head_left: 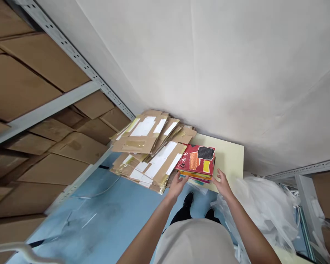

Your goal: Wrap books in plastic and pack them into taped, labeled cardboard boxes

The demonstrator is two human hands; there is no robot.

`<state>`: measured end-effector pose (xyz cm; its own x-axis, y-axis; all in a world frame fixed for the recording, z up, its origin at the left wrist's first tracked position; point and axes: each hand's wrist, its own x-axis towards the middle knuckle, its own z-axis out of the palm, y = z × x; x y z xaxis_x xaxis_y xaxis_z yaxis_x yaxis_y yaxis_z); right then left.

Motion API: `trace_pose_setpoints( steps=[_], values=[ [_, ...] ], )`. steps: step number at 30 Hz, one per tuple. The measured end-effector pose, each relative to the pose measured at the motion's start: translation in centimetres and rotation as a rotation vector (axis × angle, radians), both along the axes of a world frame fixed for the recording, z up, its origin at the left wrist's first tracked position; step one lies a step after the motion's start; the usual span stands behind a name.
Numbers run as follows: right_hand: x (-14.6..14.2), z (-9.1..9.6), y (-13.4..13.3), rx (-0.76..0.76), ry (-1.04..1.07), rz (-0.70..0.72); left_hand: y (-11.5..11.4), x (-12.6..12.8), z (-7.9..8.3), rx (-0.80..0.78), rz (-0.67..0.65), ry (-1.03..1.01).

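A stack of colourful books (197,158) with a red cover on top lies on a pale yellow tabletop (232,156). At the stack's near left corner is my left hand (177,186), its thumb and fingers apart against the books' edge. My right hand (222,183) is at the near right corner, fingers spread, with the thumb close to the lower books. Whether it touches them is hard to tell. Neither hand is wrapped round the stack. Flattened cardboard pieces (140,143) with white labels and tape are piled left of the books, overlapping the table edge.
Metal shelving (79,90) full of brown cardboard boxes (30,91) stands at the left. Clear plastic sheeting (269,209) is heaped at the right. A pale wall (192,73) rises behind the table. A cable (104,190) lies on the blue floor (112,227).
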<state>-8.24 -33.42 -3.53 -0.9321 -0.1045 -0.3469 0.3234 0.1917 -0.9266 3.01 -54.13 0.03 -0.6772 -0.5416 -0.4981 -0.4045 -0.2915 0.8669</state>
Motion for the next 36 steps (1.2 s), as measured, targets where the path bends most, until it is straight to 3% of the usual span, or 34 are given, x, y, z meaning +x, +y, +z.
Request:
trace_pose_setpoints(
  steps=[8,13,18,24,29,36],
  values=[
    [-2.5,-0.8,-4.1,0.072,-0.068,0.038,-1.5,-2.3,-1.0,0.206,0.102,0.078],
    [-2.6,-0.7,-4.3,0.053,-0.126,-0.063,-2.0,-2.2,-2.3,0.23,0.106,0.15],
    [-1.9,0.2,-3.0,-0.023,-0.2,-0.18,-2.1,-1.8,-2.7,0.272,0.009,0.126],
    [0.6,2.7,-1.2,-0.198,-0.185,-0.33,-1.6,-1.6,-1.3,0.358,-0.15,0.013],
    [4.0,4.9,-1.7,-0.373,-0.124,-0.459,-0.2,-1.7,0.4,0.567,-0.41,-0.077],
    [10.0,5.4,-3.7,-0.521,-0.017,-0.639,1.8,-2.5,1.9,0.496,-0.42,0.045]
  ],
)
